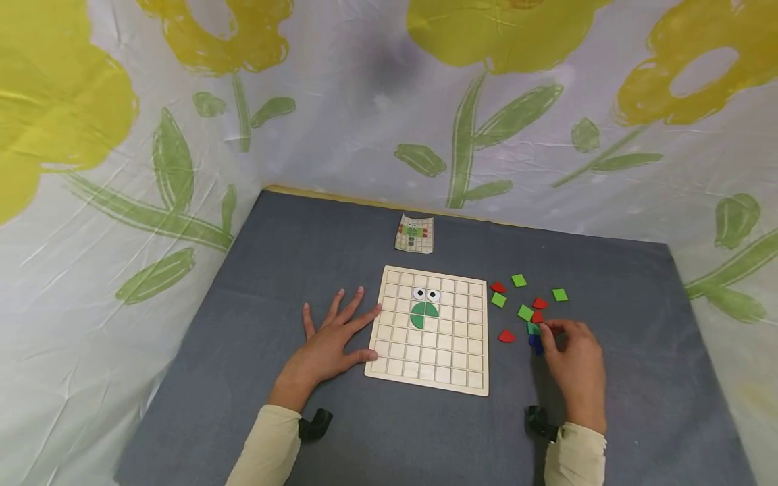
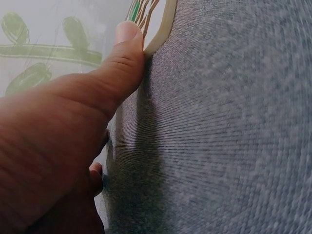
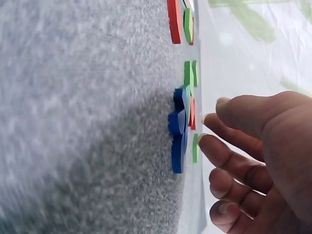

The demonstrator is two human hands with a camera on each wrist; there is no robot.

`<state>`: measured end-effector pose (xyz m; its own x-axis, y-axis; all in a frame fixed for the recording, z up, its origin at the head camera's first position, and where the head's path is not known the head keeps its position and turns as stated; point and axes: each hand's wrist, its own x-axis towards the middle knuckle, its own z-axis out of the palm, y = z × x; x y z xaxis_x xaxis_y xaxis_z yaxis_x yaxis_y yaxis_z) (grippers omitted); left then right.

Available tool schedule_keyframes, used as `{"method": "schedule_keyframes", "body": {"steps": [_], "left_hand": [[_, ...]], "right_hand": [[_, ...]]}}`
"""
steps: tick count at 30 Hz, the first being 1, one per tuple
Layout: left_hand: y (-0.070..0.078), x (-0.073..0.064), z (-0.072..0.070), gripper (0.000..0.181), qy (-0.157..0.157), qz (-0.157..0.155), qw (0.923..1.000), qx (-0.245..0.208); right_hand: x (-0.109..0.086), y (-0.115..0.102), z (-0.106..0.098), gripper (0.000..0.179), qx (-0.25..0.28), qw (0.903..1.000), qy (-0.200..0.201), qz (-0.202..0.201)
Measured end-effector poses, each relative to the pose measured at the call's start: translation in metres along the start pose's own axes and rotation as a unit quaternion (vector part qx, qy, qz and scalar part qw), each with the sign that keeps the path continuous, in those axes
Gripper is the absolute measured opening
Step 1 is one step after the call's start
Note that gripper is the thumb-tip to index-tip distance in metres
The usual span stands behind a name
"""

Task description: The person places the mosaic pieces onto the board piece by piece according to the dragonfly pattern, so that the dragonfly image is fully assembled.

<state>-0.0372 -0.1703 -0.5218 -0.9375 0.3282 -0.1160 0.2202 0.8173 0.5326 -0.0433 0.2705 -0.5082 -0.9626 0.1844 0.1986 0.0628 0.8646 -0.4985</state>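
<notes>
My left hand (image 1: 325,347) lies with fingers spread at the left side of a square wooden grid board (image 1: 425,374). Its thumb presses the board's lower left edge, and the index fingertip is right at the rim higher up. On the board are two eye pieces (image 1: 419,293) and several dark green quarter-circle pieces (image 1: 417,320). My right hand (image 1: 574,358) hovers over the loose pieces, thumb and fingers bent with nothing seen between them. Nearest its fingertips are blue pieces (image 3: 178,153), a teal piece (image 1: 533,329) and a red piece (image 1: 537,316).
Bright green squares (image 1: 519,280) and red rounded wedges (image 1: 506,336) lie scattered right of the board. A small picture card (image 1: 415,234) lies behind it on the grey table (image 1: 243,270). A flower-printed curtain (image 1: 346,135) surrounds the table's back and sides.
</notes>
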Motion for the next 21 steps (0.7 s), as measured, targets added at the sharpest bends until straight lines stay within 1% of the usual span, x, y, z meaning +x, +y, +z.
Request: {"method": "schedule_keyframes", "body": {"steps": [3, 10, 21], "left_hand": [[-0.001, -0.001, 0.001, 0.089, 0.003, 0.003, 1.0, -0.003], [-0.002, -0.001, 0.002, 0.088, 0.009, 0.016, 0.9997, -0.015], [-0.003, 0.0, 0.002, 0.088, 0.01, 0.014, 0.9998, -0.014]], "right_hand": [[-0.001, 0.0, 0.003, 0.022, 0.005, 0.9999, -0.014, -0.008], [-0.003, -0.001, 0.007, 0.027, -0.009, 0.9985, -0.054, 0.008], [0.006, -0.007, 0.011, 0.028, 0.0, 0.998, -0.064, -0.007]]}}
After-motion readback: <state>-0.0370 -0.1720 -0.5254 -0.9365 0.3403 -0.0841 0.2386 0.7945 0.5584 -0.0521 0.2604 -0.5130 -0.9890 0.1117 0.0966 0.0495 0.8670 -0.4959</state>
